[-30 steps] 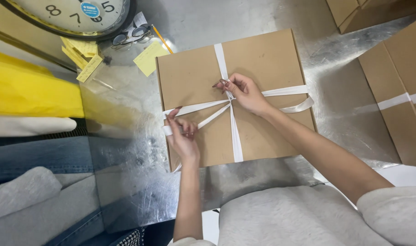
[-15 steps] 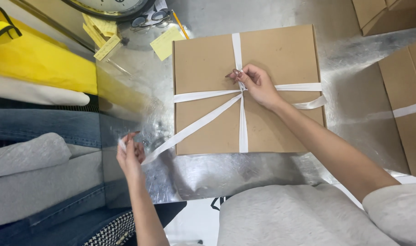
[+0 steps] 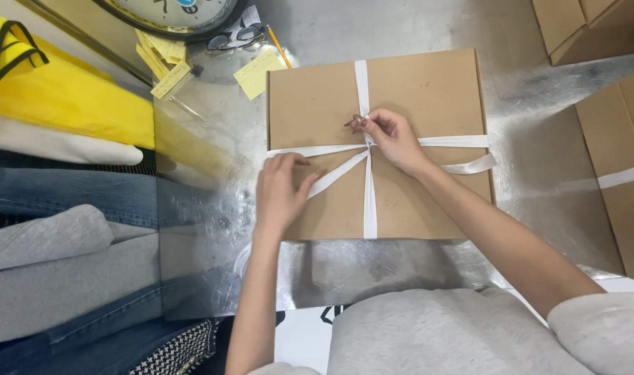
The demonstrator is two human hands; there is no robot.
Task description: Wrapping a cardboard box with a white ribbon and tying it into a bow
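1. The flat cardboard box lies on the shiny bench.
2. The right hand has its fingers pinched on the white ribbon crossing.
3. The left hand lies on the box, fingers closed on the ribbon tail.

both hands tie white ribbon round brown box.

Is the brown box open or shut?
Shut. The cardboard box lies flat with its lid down, white ribbon crossing it, pinched by the right hand.
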